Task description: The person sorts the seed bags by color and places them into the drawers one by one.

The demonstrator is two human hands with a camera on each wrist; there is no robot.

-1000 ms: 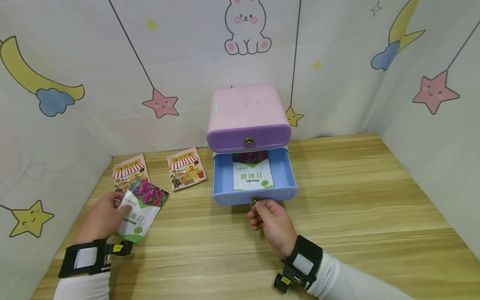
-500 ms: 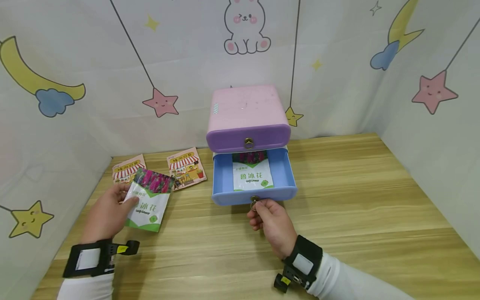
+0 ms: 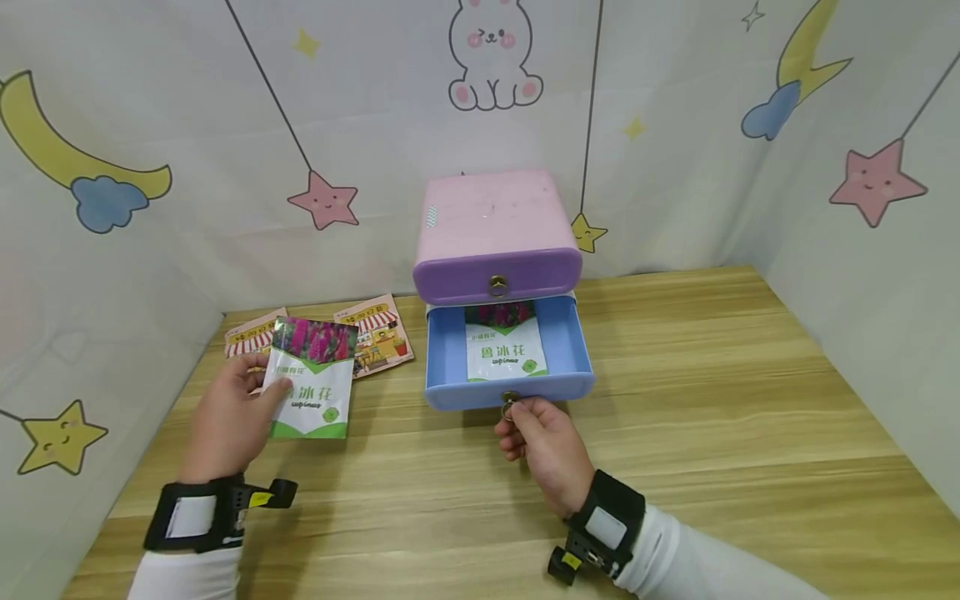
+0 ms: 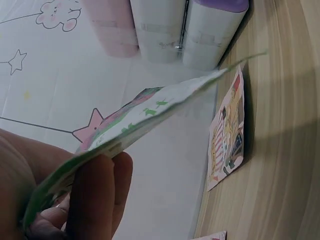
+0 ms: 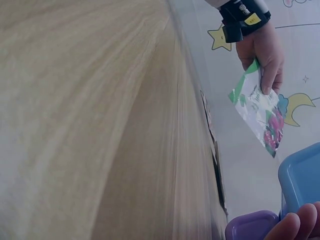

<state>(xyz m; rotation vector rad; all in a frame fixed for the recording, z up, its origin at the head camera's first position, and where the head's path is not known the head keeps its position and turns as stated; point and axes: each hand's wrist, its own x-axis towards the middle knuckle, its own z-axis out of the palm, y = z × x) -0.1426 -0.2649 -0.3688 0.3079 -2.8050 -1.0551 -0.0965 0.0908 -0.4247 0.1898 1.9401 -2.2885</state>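
Observation:
My left hand (image 3: 236, 412) pinches a white and green seed packet (image 3: 318, 392) with magenta flowers by its left edge. The left wrist view shows the packet (image 4: 145, 117) raised off the table, fingers beneath it. At the pulled-out blue drawer (image 3: 450, 396), my right hand (image 3: 551, 450) holds the ring pull (image 3: 508, 408) between thumb and fingers. A matching seed packet (image 3: 506, 350) lies flat inside that drawer. In the right wrist view only a few fingertips (image 5: 297, 227) show beside the blue drawer (image 5: 300, 175).
A pink box with a purple drawer front (image 3: 457, 279) sits above the blue drawer. Two pink packets with a striped-awning picture lie at the back left: one (image 3: 243, 337) partly hidden, the other (image 3: 386, 342) nearer the drawers. Fabric walls (image 3: 675, 183) surround the wooden table (image 3: 712, 400).
The left hand has lifted the seed packet and carried it to the right and farther back, turning it more upright. The right hand has stayed at the ring pull, and the drawer has not moved.

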